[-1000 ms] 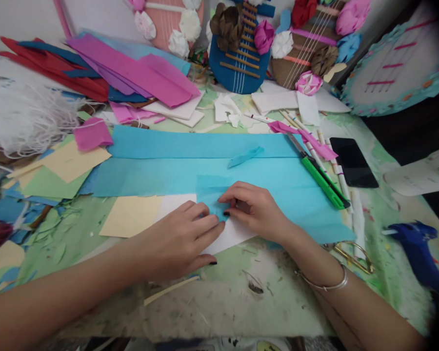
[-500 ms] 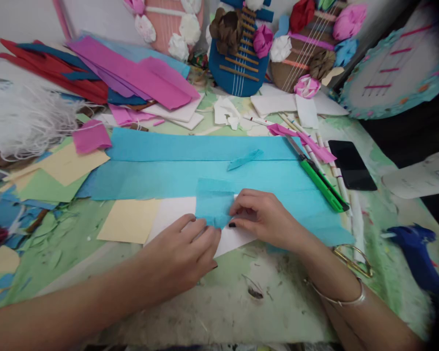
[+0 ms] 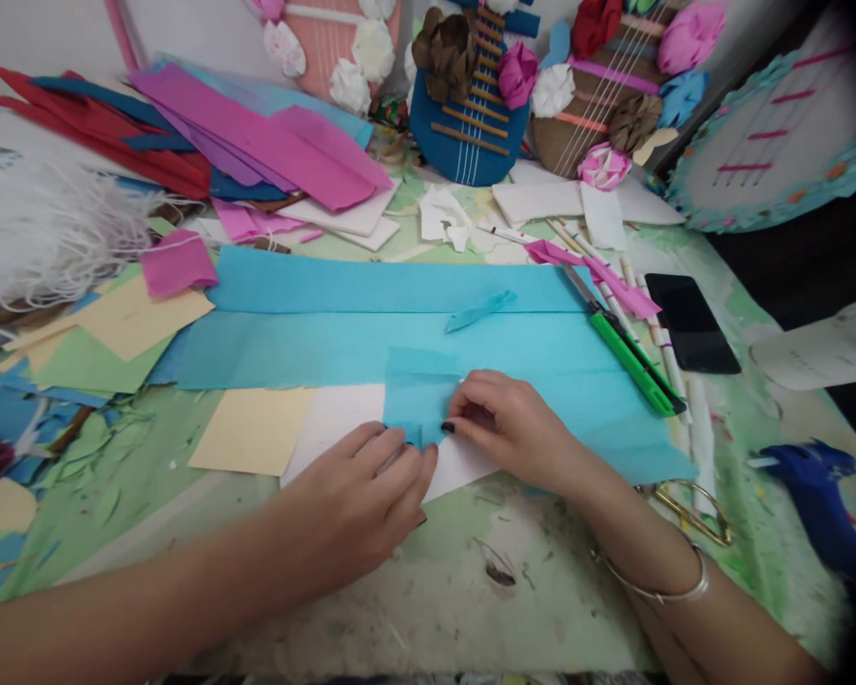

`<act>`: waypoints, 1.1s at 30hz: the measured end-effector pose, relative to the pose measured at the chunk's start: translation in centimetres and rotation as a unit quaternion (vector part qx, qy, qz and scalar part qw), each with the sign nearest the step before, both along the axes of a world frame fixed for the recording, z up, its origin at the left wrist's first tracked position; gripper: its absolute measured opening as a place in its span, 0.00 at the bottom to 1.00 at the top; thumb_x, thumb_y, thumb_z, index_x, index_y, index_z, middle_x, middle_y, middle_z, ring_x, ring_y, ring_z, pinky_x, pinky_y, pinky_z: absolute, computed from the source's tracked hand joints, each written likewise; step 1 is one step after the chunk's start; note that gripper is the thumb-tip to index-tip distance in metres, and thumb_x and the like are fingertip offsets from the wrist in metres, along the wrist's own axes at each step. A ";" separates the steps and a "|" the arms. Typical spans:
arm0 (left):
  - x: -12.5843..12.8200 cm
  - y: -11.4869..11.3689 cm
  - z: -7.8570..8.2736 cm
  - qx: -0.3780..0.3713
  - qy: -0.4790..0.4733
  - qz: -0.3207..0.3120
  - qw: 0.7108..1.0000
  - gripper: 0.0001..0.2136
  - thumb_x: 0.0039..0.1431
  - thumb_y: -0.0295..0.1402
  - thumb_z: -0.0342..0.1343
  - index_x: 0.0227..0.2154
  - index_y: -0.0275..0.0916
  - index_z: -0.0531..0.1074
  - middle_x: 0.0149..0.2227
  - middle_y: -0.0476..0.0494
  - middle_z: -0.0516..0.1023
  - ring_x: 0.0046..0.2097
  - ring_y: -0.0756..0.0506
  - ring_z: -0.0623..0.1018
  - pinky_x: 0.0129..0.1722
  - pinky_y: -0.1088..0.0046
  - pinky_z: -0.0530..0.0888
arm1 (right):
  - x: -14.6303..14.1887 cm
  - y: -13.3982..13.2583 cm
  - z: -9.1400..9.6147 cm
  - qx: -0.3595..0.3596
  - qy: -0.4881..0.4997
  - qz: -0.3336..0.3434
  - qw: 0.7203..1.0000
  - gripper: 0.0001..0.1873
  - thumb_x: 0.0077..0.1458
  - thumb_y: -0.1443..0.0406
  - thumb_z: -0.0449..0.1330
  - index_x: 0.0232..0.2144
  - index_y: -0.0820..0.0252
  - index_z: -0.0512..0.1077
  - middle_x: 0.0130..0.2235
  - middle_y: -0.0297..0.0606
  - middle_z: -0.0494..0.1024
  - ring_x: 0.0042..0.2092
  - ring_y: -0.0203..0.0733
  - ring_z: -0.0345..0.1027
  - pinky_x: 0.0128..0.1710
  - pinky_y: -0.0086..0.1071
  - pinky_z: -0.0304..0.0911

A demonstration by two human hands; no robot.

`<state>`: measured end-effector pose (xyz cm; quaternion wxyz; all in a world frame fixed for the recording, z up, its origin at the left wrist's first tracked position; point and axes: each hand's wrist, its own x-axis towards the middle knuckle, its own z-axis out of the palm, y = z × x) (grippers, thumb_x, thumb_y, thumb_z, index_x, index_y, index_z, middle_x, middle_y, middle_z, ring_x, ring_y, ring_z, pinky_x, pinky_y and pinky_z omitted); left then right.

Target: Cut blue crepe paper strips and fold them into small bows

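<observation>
A small square of blue tissue paper [image 3: 420,395] lies in front of me, its near edge creased or folded. My left hand [image 3: 378,485] has its bent fingers on that near edge, pressing it down. At the square's right side, my right hand [image 3: 506,419] pinches the edge with thumb and forefinger. Beneath the square are a white sheet [image 3: 335,419] and long blue tissue paper strips [image 3: 314,347]. A twisted scrap of blue tissue [image 3: 479,311] rests on the strips. Left of the white sheet is a cream paper square [image 3: 249,430].
On the right lie a green utility knife [image 3: 634,366] with its blade out, a phone [image 3: 691,323], gold-handled scissors [image 3: 695,511] and a blue glue gun [image 3: 817,504]. White string [image 3: 49,228] heaps at the left. Decorated paper instruments [image 3: 471,133] stand along the back.
My right fingers have shifted slightly along the square's edge, and my left fingers have moved a little right. The blue square stays in nearly the same place.
</observation>
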<state>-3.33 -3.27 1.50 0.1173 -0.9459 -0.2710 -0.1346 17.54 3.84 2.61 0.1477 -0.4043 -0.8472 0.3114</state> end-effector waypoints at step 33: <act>-1.3 0.8 0.3 -0.065 -0.045 -0.045 0.996 0.11 0.63 0.33 0.51 0.39 0.29 0.73 0.37 0.36 0.77 0.43 0.39 0.76 0.45 0.57 0.73 | 0.3 0.1 0.2 0.001 -0.014 0.049 0.999 0.05 0.56 0.71 0.59 0.27 0.61 0.70 0.29 0.35 0.70 0.35 0.38 0.61 0.37 0.32 0.54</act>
